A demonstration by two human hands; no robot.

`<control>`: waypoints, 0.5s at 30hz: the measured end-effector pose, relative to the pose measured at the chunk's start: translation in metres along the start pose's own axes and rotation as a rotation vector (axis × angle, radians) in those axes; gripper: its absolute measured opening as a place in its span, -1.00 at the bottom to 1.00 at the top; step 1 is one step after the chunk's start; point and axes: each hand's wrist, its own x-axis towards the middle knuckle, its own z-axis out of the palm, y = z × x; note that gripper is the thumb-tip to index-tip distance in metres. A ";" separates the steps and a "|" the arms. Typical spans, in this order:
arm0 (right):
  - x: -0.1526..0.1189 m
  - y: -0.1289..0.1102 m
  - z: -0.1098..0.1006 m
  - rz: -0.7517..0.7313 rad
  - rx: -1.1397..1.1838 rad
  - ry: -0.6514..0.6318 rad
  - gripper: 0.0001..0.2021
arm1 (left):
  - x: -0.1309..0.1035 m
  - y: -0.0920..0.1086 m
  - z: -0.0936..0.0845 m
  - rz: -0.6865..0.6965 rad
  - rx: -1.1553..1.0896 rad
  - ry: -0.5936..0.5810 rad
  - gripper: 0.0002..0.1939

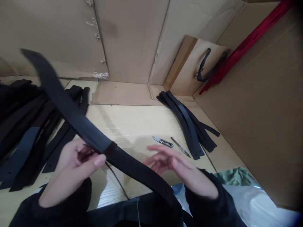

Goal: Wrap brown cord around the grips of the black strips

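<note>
A long, curved black strip (80,123) runs diagonally across the head view, its far end raised at upper left and its near end by my lap. It looks like a flat band with a seam or overlap near its middle. My left hand (81,157) pinches it just left of that seam, thumb in front. Beside the strip's lower half, my right hand (168,159) hovers with fingers apart and slightly blurred, gripping nothing. Beyond that hand lie small thread snips (163,142) and a thin metal tool (180,147), whose kind I cannot make out.
Many similar black strips (21,126) are piled at left. A smaller bundle of strips (187,123) lies at right on the wooden table (127,119). Cardboard walls (130,41) enclose the back and right. A red band (248,47) hangs at upper right; green cloth (236,176) sits below.
</note>
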 end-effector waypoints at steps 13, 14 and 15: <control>0.013 0.020 0.045 0.122 0.277 -0.095 -0.67 | 0.002 0.011 0.018 -0.054 0.011 -0.213 -0.89; 0.013 0.021 0.047 0.068 0.180 -0.044 -0.66 | 0.001 0.008 0.020 -0.080 0.018 -0.170 -0.85; 0.014 0.022 0.049 0.013 0.070 0.011 -0.66 | 0.000 0.006 0.023 -0.100 0.019 -0.132 -0.83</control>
